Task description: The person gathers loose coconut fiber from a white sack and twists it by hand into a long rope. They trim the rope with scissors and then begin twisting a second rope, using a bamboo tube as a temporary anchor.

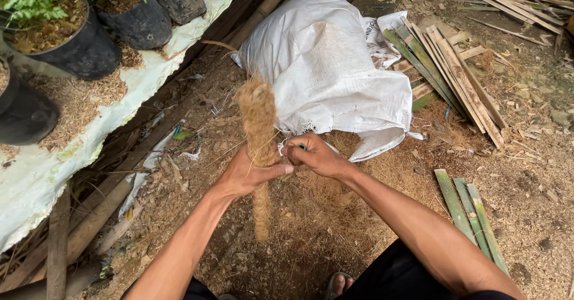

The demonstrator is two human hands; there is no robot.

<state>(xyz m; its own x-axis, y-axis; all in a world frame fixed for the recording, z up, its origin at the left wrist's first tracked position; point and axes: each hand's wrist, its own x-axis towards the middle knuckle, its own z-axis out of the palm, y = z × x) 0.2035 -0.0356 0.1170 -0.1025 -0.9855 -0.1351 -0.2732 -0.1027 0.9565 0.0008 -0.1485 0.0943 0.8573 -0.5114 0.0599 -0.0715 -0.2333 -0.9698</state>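
White woven sack (326, 66): largest item, slumped, crumpled, mouth open; loose brown fibre spilled at mouth; landmark for rest. Black pots (89, 43) w/ green plants: left of sack, on pale sheet. Split bamboo slats (454, 72): right of sack, flat, green-tan. Coir-wrapped pole (258, 132): just in front of sack, upright, shaggy, fibrous; upper part thickly covered, lower end thinner; wrapping judged partway. Left hand (248, 171): clamped round pole. Right hand (314, 155): pinched shut beside pole; thing held too small to tell.
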